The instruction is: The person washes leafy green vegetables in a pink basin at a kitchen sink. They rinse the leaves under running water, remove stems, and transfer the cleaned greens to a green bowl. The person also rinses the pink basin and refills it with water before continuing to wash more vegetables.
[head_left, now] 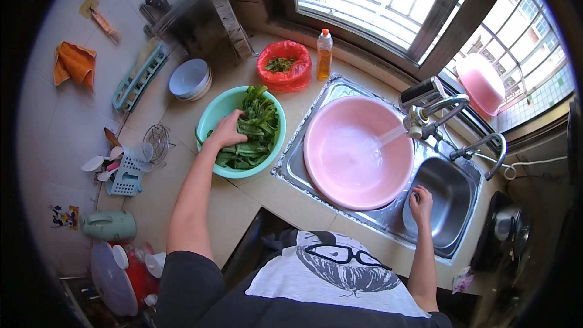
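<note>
A mint-green basin (203,115) on the counter holds a heap of dark green leafy vegetables (258,123). My left hand (225,132) is inside this basin, its fingers and thumb closed around some of the leaves. To the right, a large pink basin (358,185) rests in the sink's bigger bowl, and water streams into it from the tap (419,123). My right hand (421,205) is over the left edge of the small sink bowl (452,197), just beside the pink basin. Its fingers are curled; a pale curved edge shows by them, but what they hold, if anything, is unclear.
Behind the green basin stand a red plastic bag (300,76) with leaf scraps, a bottle of amber liquid (325,56) and stacked bowls (189,80). A utensil holder (126,175) and a green kettle (109,225) line the left wall. A second curved tap (495,146) overhangs the small bowl.
</note>
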The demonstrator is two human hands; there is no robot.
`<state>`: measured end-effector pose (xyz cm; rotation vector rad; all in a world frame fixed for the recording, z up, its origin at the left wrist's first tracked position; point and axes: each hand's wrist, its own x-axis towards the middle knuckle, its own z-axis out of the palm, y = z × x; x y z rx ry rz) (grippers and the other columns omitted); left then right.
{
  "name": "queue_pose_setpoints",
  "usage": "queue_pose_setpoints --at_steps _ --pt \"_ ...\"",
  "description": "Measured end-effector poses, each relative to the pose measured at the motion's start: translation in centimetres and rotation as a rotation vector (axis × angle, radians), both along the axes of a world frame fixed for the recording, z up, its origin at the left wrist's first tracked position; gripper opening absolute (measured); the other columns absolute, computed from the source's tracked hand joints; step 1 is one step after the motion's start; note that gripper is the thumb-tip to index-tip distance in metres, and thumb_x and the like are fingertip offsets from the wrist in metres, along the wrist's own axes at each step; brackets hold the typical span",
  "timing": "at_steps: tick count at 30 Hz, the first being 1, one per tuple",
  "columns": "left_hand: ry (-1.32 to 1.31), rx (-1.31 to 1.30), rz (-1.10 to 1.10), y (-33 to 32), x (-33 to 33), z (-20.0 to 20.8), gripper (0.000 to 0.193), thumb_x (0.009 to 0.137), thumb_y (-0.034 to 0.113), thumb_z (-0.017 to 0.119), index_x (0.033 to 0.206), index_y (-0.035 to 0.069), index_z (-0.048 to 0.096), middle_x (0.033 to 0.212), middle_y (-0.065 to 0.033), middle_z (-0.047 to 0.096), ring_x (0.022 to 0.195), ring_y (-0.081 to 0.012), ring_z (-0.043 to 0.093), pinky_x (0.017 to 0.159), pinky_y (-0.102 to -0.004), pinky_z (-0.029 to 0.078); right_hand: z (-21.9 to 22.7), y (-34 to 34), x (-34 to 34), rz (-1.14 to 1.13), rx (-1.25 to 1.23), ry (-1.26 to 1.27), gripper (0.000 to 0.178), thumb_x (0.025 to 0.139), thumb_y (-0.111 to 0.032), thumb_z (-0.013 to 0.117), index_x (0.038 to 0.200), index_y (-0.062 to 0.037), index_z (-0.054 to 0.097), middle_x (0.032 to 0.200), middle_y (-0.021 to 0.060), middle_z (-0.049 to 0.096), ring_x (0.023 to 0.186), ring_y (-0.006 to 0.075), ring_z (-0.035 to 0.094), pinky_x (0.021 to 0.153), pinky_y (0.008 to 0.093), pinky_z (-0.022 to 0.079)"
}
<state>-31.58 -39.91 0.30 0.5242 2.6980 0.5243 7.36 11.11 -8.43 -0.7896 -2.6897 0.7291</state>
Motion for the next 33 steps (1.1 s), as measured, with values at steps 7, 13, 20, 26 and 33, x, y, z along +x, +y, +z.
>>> queue_pose_setpoints --at_steps 7,13,20,26,33 --pt "0.027 0.531 0.223 -3.6 -2.3 -1.2 0.041 0.068 0.014 0.069 0.106 0.001 0.056 0.1 -0.0171 0.064 0.094 -0.0291 0.062 0.083 -0.0367 0.047 0.0 -0.7 3.9 -0.125 -0.164 0.025 0.013 0.08 -0.008 0.063 0.092 -0.004 0.067 0.1 0.0123 0.066 0.092 0.0271 0.062 0.078 0.0346 0.047" --pt "-0.165 0.185 0.157 -2.6 -1.0 0.9 0.132 0.054 0.04 0.084 0.148 0.007 -0.002 0.147 -0.0264 0.023 0.136 -0.0362 0.027 0.112 -0.0426 0.023 0.1 -1.3 4.7 -0.163 -0.23 0.029 0.013 0.082 -0.008 0.062 0.093 -0.0033 0.066 0.096 0.0104 0.066 0.086 0.0229 0.063 0.069 0.031 0.048" --pt "-0.032 -0.427 0.128 3.0 3.6 -0.8 0.154 0.041 0.053 0.088 0.145 0.022 -0.022 0.152 -0.0242 0.007 0.138 -0.0477 0.011 0.104 -0.0693 0.013 1.7 -2.7 4.1 -0.104 -0.223 0.081 0.013 0.082 -0.008 0.061 0.093 -0.0024 0.065 0.095 0.0102 0.065 0.083 0.0228 0.063 0.068 0.0305 0.048" --pt "0.194 -0.178 0.129 1.3 2.5 -3.5 0.125 0.056 0.026 0.084 0.148 0.014 0.0 0.121 -0.0218 0.056 0.109 -0.0395 0.054 0.093 -0.0493 0.042 3.6 -4.7 2.5 -0.053 -0.246 0.123 0.013 0.082 -0.007 0.061 0.092 -0.0016 0.066 0.087 0.0117 0.066 0.078 0.0232 0.064 0.066 0.0309 0.048" --pt "0.044 0.19 0.227 -0.6 1.2 -3.2 0.084 0.06 0.014 0.079 0.132 0.0 0.038 0.117 -0.0194 0.059 0.108 -0.0333 0.057 0.094 -0.038 0.045 5.3 -6.5 2.5 0.048 -0.298 0.156 0.012 0.082 -0.005 0.061 0.091 -0.0005 0.068 0.086 0.0136 0.067 0.078 0.0245 0.065 0.067 0.0318 0.049"
